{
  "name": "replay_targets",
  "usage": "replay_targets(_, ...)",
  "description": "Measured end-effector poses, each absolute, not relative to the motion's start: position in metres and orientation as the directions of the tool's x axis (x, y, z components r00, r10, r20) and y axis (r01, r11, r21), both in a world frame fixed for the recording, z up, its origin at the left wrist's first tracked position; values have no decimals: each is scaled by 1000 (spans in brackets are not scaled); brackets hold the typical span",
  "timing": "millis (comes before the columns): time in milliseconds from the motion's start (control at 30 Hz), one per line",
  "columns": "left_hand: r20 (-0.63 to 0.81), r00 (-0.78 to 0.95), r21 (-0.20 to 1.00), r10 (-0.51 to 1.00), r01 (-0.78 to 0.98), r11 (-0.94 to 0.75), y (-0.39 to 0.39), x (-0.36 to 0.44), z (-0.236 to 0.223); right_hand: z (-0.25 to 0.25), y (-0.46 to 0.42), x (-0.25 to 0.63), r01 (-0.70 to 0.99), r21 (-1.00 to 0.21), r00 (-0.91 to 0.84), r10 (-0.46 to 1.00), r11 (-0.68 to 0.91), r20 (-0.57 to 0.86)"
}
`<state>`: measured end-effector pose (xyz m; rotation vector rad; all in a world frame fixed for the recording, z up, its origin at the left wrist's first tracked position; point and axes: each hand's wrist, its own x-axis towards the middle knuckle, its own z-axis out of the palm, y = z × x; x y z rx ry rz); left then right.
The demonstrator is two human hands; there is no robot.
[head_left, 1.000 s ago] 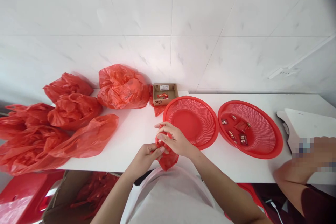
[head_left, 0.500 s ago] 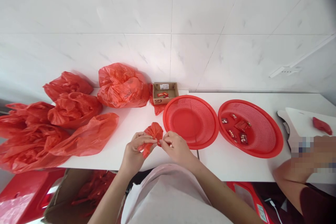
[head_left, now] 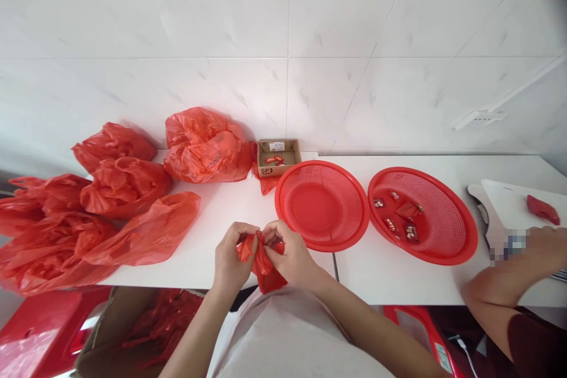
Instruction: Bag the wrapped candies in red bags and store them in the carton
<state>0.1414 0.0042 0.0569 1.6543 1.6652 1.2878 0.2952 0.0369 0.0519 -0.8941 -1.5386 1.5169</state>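
Note:
Near the table's front edge, both my hands grip a small red plastic bag (head_left: 270,279). My left hand (head_left: 234,253) pinches the gathered upper part from the left, and my right hand (head_left: 290,254) pinches it from the right, fingertips almost touching. The bag's body hangs below my fingers, close to my clothing; its contents are hidden. Just beyond my right hand is a red plastic basket (head_left: 349,236) with nothing visible inside. To its right, a second red basket (head_left: 456,230) holds several small wrapped packets (head_left: 408,209).
Large red plastic bags (head_left: 206,147) crowd the table's left side. A small cardboard box (head_left: 267,171) with red packets stands by the wall. Below the table is a carton (head_left: 100,331) of red bags. At right, a co-worker's arm (head_left: 500,283) rests beside a white board (head_left: 496,204).
The small red bag has turned over: its body now hangs toward me rather than pointing away. Both my hands have drawn closer together around its gathered part.

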Motion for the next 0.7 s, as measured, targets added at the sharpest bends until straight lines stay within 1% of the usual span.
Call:
replay_targets(100,294,-215,836,931,531,-141,2,146,57,53,42,298,-131,-978,-496,865,-160,-75)
replay_targets(167,310,-192,819,931,552,-159,2,144,61,56,46,300,-155,-968,-547,833,-196,-81)
replay_targets(233,328,-142,795,934,575,-191,2,140,65,60,49,302,-124,-978,-576,815,-169,-67)
replay_targets(300,327,-94,781,940,586,-213,3,134,69,64,49,304,-28,-996,-569,820,-86,-55)
replay_targets(367,306,-50,785,951,578,-222,3,129,72,67,48,304,107,-991,-549,836,77,6)
replay_targets(400,294,-25,791,955,567,-229,4,126,73,68,47,304,178,-967,-538,841,184,61)
replay_targets(467,275,32,802,961,544,-247,3,121,72,66,47,303,312,-864,-525,830,394,189)
replay_targets(533,282,55,793,958,548,-265,1,116,70,61,48,302,424,-720,-525,797,549,298)
replay_targets(600,317,22,763,948,589,-269,-2,112,67,51,51,301,507,-600,-535,772,619,344)
replay_targets(633,334,-5,748,942,610,-262,-5,111,66,46,52,301,534,-566,-539,769,627,344)
replay_targets(700,339,-60,744,939,628,-229,-10,108,64,36,55,299,557,-552,-545,774,621,321)
